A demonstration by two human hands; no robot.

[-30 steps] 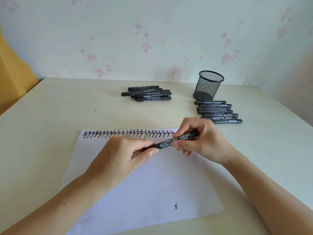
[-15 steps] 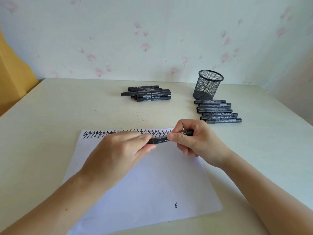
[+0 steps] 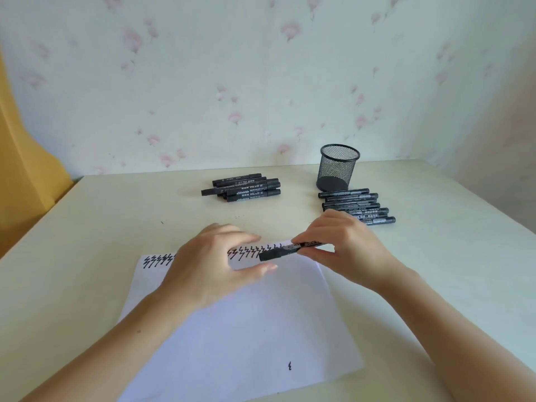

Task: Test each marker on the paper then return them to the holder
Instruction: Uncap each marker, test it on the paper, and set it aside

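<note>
Above the paper's (image 3: 232, 329) far edge, our right hand (image 3: 342, 245) pinches a capped black marker (image 3: 285, 250) by its barrel, while our left hand (image 3: 214, 265) hangs beside the cap, grip wide and holding nothing. Farther back on the tabletop (image 3: 87, 227) stands the mesh holder (image 3: 338, 166).

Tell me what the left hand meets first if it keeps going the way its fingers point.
The left hand, open, points right toward the capped end of the marker pinched by the right hand. It would likely meet that cap first, though depth is uncertain.
</note>
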